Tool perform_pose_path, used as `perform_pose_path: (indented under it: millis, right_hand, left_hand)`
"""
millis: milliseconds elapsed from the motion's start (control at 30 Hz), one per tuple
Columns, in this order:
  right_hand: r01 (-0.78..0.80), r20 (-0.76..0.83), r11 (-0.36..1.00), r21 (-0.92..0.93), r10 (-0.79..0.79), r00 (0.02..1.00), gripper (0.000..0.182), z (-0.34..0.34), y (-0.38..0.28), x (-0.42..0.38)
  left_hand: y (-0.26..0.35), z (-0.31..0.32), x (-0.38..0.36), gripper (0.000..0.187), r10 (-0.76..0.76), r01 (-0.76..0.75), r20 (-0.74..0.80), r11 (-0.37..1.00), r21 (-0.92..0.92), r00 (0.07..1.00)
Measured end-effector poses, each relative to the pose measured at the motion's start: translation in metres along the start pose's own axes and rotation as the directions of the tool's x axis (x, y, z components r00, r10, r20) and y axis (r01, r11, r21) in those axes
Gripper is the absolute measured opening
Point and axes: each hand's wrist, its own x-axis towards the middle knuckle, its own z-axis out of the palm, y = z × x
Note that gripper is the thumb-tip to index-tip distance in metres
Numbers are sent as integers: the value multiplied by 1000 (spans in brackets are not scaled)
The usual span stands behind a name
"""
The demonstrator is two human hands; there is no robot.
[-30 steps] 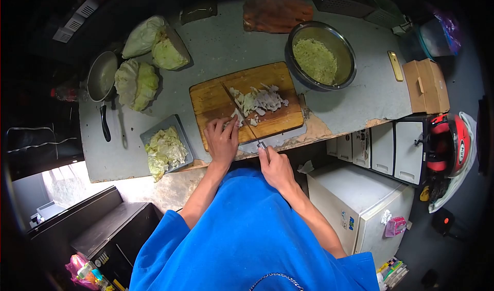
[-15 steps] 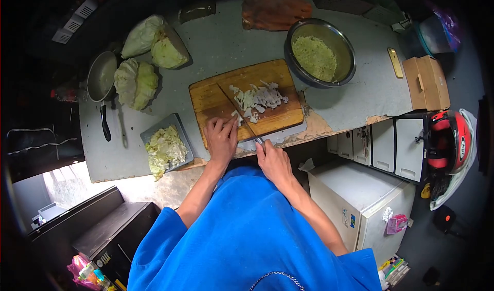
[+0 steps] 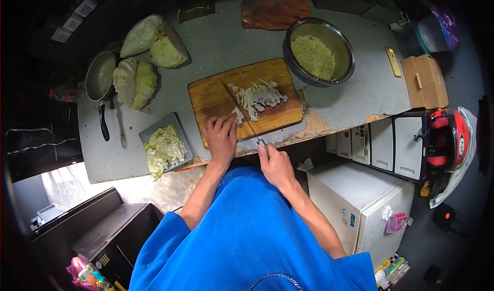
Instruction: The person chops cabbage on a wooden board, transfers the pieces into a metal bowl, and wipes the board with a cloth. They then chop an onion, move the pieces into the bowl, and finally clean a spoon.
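Note:
My right hand (image 3: 276, 163) grips a kitchen knife (image 3: 242, 107) by its handle. The long blade lies across the wooden cutting board (image 3: 206, 98), its tip pointing away from me. To the right of the blade is a heap of chopped cabbage (image 3: 261, 96). My left hand (image 3: 221, 135) rests at the board's near left side, fingers curled together, pressing on a small pale cabbage piece (image 3: 238, 116) beside the blade. Left of the board, a grey tray (image 3: 180, 126) carries loose cabbage leaves (image 3: 164, 149).
A steel bowl (image 3: 349, 67) of finely chopped cabbage stands at the back right. Cabbage heads (image 3: 135, 83) and a frying pan (image 3: 100, 74) are at left. A bag of carrots (image 3: 275, 13) lies at the back. A phone (image 3: 393, 62) and cardboard box (image 3: 424, 82) sit at right.
The knife and my right hand have shifted slightly to the right, and more of the cabbage piece shows left of the blade. My left hand stays almost in place.

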Motion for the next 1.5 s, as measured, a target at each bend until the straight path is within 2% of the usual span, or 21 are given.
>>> perform_pose_path:
  millis: [167, 267, 333, 433, 567, 633, 800, 1000, 1167, 1500]
  right_hand:
    - [2, 0, 1000, -12, -2, 1000, 45, 6, 9, 5]
    - [11, 34, 998, -69, -9, 999, 44, 12, 16, 11]
    - [21, 17, 987, -157, -18, 1000, 43, 11, 15, 13]
    - [17, 1, 980, -196, -18, 1000, 43, 7, 5, 25]
    - [-7, -16, 993, -116, 5, 1000, 43, 13, -4, 34]
    - [-19, -36, 999, 41, 21, 999, 42, -1, -6, 29]
    - [-31, 23, 999, -15, 31, 999, 42, -16, 2, 4]
    - [-26, 32, 1000, 5, 26, 999, 43, -7, 3, 1]
    - [20, 31, 984, -178, -14, 999, 44, 6, 25, 12]
    - [39, -8, 975, -221, -42, 999, 43, 7, 19, 10]
  left_hand:
    - [-1, 2, 0, 22, 18, -18, -4, 1000, 19, 1000]
    - [-2, 1, 2, 23, 28, -28, -3, 999, 27, 1000]
    - [-3, -2, -1, 24, 30, -30, 7, 999, 27, 1000]
    - [-3, -4, -4, 25, 60, -60, 29, 998, 2, 998]
    - [0, -13, -9, 27, 87, -90, 71, 995, 34, 994]
    - [2, -13, -9, 27, 83, -87, 82, 995, 48, 993]
    - [4, -3, -8, 28, 5, -7, 41, 998, 57, 999]
    - [4, -3, -8, 29, 15, -16, 21, 999, 50, 1000]
    - [4, -7, -7, 30, 23, -26, 53, 998, 57, 998]
    - [-3, -8, -8, 28, 71, -73, 64, 997, 19, 995]
